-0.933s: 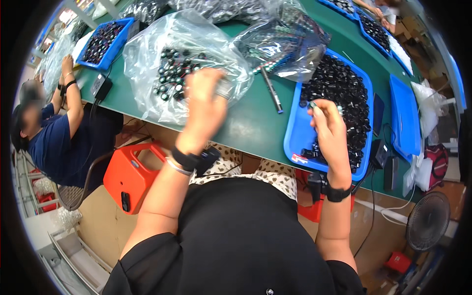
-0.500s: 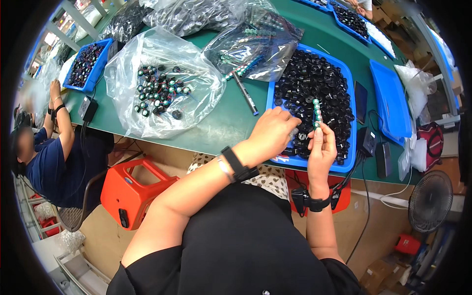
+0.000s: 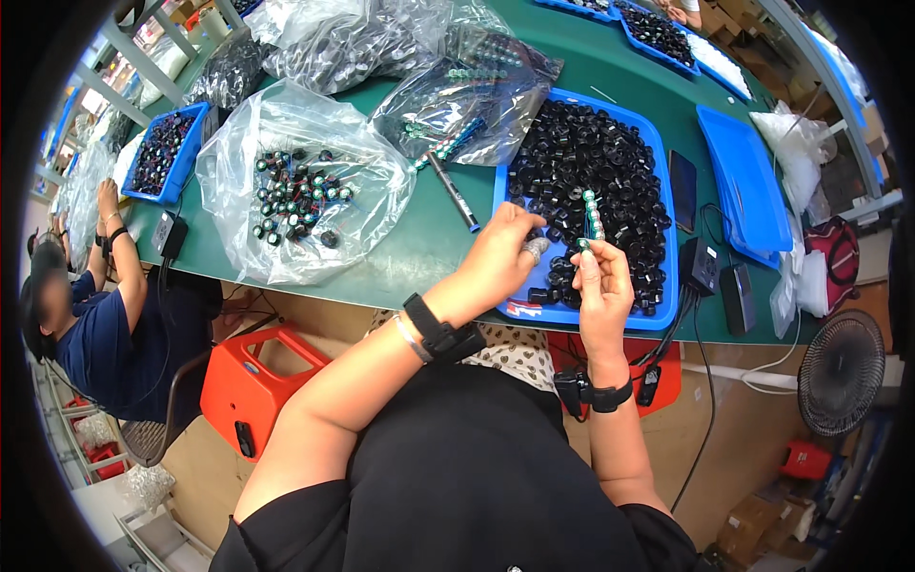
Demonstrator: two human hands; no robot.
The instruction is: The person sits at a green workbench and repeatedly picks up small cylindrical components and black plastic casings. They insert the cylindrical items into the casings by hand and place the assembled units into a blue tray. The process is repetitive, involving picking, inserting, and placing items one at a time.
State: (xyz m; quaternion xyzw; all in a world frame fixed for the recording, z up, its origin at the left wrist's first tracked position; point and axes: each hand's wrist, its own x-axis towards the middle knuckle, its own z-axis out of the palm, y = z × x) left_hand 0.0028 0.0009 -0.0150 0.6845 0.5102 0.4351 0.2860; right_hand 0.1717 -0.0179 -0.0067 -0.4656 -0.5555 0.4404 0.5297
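My right hand [image 3: 604, 288] is closed over the near part of the blue tray, pinching the lower end of a narrow strip of small green circuit boards with round silvery spots [image 3: 593, 212]. The strip points up and away from the fingertips. Left of it, my left hand [image 3: 498, 250] hovers at the tray's left edge with its fingers curled together. A greyish covering or piece [image 3: 538, 246] shows at its fingertips, too small to identify. Beneath both hands, the blue tray [image 3: 669, 257] holds many small round black plastic caps [image 3: 610, 157].
A clear bag [image 3: 372, 205] with small wired round parts lies left, beside a black marker [image 3: 453, 194]. Another bag [image 3: 457, 110] holds more green strips. Right of the tray are a dark phone [image 3: 682, 191], black adapters [image 3: 701, 265] and blue trays [image 3: 743, 186]. A person [image 3: 114, 315] sits at left.
The whole view has shifted, so the table things appear farther left. My left hand has drawn slightly leftward, away from the strip. My right hand still holds the strip.
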